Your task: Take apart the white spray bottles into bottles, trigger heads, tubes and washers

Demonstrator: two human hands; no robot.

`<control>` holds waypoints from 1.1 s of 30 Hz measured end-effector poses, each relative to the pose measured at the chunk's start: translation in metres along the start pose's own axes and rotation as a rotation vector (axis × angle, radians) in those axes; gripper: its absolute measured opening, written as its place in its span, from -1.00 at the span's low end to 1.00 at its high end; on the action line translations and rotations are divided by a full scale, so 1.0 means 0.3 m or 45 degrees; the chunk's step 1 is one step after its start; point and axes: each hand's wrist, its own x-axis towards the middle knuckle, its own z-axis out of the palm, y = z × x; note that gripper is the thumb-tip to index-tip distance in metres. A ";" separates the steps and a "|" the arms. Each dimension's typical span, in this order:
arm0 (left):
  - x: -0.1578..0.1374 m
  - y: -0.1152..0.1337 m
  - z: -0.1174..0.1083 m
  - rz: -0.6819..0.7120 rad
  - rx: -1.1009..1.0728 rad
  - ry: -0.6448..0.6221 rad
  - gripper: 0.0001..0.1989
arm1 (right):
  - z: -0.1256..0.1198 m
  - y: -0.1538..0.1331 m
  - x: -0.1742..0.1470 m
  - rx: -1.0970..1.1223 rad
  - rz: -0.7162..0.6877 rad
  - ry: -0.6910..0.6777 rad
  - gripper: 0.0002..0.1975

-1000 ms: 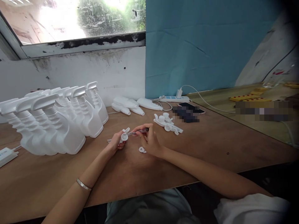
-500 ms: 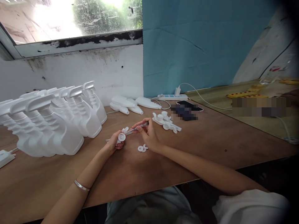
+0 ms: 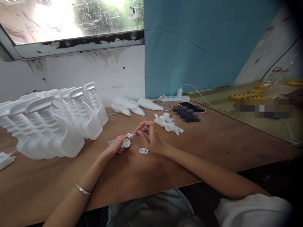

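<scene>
Closed around a small white plastic part (image 3: 127, 143), my left hand (image 3: 117, 145) keeps its round, ringed end turned towards me. My right hand (image 3: 152, 140) pinches a slim screwdriver-like tool (image 3: 142, 129) with a clear handle and a metal shaft. The tool's shaft slants down to the left and meets the white part, though its tip is hard to make out. Thin metal rods (image 3: 110, 142) show just left of my left hand. Below my right fingers, a few flat white rings (image 3: 143, 151) lie on the brown table (image 3: 180, 170).
Several white spray-bottle-shaped pieces (image 3: 68, 135) stand in rows at the left. White nozzle-like pieces (image 3: 127, 105) lie by the wall. A pile of small white parts (image 3: 168, 123) sits behind my right hand. Farther back are a phone (image 3: 191, 107) and a power strip (image 3: 175, 98).
My left hand and the white part have shifted slightly right and down. The tool in my right hand sits steeper, and my right fingers are bent differently around it.
</scene>
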 end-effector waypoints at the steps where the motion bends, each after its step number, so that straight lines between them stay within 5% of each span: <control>1: 0.001 -0.002 0.000 0.004 0.024 -0.005 -0.81 | -0.001 -0.001 -0.001 -0.031 -0.021 -0.013 -0.80; 9: -0.010 0.003 0.008 0.062 0.157 -0.009 -0.83 | -0.002 0.000 -0.007 -0.229 -0.152 -0.026 -0.81; 33: -0.011 0.013 0.015 0.091 -0.073 0.162 -0.83 | 0.038 0.057 0.013 0.620 0.726 0.309 -0.75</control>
